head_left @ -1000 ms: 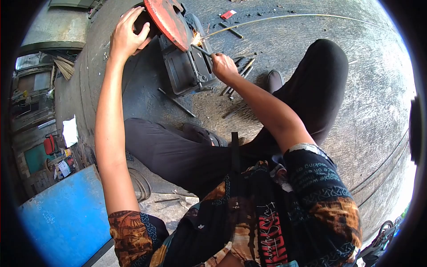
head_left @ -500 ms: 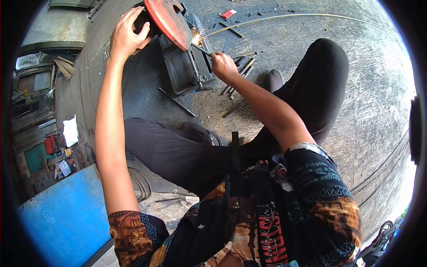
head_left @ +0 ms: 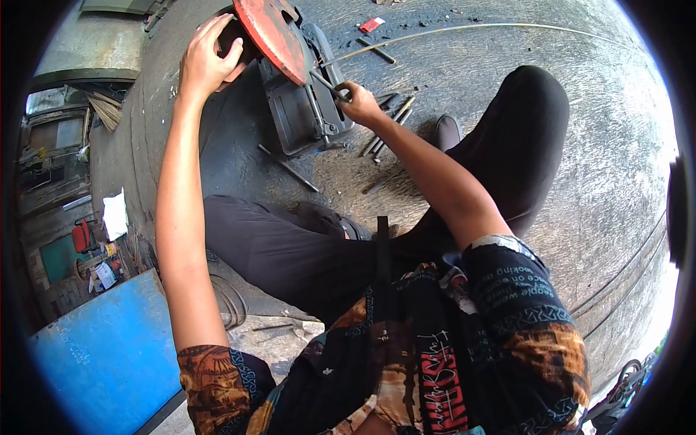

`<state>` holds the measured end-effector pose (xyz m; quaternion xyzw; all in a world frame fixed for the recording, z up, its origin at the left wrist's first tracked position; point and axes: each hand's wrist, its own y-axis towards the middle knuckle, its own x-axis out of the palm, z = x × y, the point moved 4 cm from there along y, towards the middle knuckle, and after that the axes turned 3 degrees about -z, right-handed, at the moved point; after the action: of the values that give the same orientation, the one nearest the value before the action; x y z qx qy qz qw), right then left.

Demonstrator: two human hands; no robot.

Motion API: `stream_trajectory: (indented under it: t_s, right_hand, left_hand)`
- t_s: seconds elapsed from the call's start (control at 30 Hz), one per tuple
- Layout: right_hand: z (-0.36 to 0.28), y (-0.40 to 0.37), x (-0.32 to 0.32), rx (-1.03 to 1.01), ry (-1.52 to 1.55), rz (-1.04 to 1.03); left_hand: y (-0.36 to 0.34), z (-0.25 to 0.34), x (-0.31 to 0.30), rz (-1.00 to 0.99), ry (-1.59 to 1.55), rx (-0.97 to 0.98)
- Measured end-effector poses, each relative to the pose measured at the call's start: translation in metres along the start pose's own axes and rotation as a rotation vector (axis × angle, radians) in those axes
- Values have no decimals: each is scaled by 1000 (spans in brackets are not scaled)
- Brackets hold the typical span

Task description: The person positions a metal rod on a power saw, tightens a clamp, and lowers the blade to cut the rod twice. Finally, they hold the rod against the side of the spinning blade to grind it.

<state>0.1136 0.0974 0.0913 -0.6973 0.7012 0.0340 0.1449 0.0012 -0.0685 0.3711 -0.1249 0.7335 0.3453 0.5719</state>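
A cut-off saw with a red blade guard (head_left: pixel 272 40) stands on the ground at the upper middle, on a dark metal base (head_left: pixel 293 116). My left hand (head_left: pixel 209 59) is curled around a dark part of the saw just left of the guard; what lies under the fingers is mostly hidden. At the guard's right side, my right hand (head_left: pixel 359 105) grips a short metal rod (head_left: pixel 324 82) between thumb and fingers. The rod's far end reaches to the saw beside the guard's lower edge.
Several cut metal rods (head_left: pixel 395 125) lie right of the saw, and another rod (head_left: pixel 288 167) lies in front. A long thin rod (head_left: pixel 464 26) extends rightward from the saw. A small red packet (head_left: pixel 372 25) is on the ground. A blue panel (head_left: pixel 109 348) stands at lower left.
Sparks beside the guard have stopped. My right hand has shifted slightly left and its grip on the rod looks different, with thumb and finger now forming a loop. The left hand stays put.
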Motion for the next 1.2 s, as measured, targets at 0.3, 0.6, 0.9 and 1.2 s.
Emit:
stream_trajectory:
  t_s: [0.3,0.6,0.9,1.2]
  right_hand:
    - [7,15,1,186,289,-149]
    - [16,17,8,-180,30,95]
    - [0,11,0,208,301,-160]
    - [-1,11,8,152,508,-217]
  left_hand:
    - [1,0,0,0,-37,-3]
    - [0,0,0,-1,-22,-5]
    - [0,0,0,-5,-28,6]
    - [2,-4,2,20,-34,-10]
